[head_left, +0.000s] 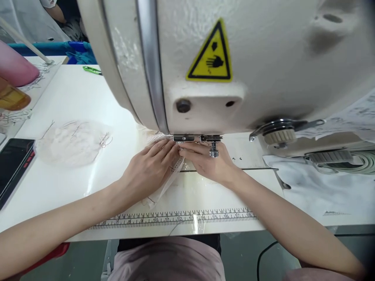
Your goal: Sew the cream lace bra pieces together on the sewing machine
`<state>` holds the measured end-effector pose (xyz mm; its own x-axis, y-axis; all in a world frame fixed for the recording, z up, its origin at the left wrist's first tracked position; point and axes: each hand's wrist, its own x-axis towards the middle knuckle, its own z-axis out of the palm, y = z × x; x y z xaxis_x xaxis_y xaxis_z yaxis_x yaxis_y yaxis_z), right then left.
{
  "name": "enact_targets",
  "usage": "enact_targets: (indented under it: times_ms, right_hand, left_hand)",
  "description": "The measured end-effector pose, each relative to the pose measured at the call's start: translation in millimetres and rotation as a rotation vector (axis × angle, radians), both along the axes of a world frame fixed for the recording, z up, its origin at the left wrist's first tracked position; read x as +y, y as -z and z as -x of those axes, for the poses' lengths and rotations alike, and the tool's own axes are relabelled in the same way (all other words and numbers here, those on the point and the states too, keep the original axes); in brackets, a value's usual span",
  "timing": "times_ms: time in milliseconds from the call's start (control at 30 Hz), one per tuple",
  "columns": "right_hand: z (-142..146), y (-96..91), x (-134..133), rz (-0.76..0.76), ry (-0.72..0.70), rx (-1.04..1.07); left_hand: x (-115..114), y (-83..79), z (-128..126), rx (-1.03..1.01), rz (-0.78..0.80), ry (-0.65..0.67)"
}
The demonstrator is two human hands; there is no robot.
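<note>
A piece of sheer pale fabric with a perforated, lace-like edge (172, 173) lies on the sewing machine bed, partly covered by my hands. My left hand (152, 166) is closed over it from the left, fingers together and thumb hidden. From the right, my right hand (206, 160) grips the same fabric near its edge, fingers pointing left. My fingertips meet just in front of the presser area, below the sewing machine head (205, 105). The machine head hides the needle and the far side of the cloth. A metal thumbscrew (213, 150) stands in front of my right hand.
Left on the table lie a round pale fabric piece (73, 142) with loose threads and a black phone-like device (14, 168). Green thread snips (92, 70) lie farther back. A ruler strip (175, 218) runs along the front edge. White cloth (319, 191) lies at right.
</note>
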<state>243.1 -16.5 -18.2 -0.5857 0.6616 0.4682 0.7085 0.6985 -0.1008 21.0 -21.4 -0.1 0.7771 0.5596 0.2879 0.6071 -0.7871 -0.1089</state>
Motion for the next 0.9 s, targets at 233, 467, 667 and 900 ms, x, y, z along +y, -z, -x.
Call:
enact_targets:
  times_ms: [233,467,667,900]
  right_hand:
    - [3,-4.0,-7,0.061,0.042,-0.048]
    - [6,-4.1,-6,0.026,0.034,-0.001]
    - [4,-7.4,-6,0.008,0.030,-0.070]
    - [2,-3.1,-5,0.072,0.047,-0.099]
  left_hand:
    - [10,2.7,5,-0.080,0.054,0.016]
    - [14,5.2,7,-0.121,0.083,0.012]
    - [13,6.4,7,-0.129,0.089,0.003]
    - [14,5.2,7,-0.092,0.051,0.008]
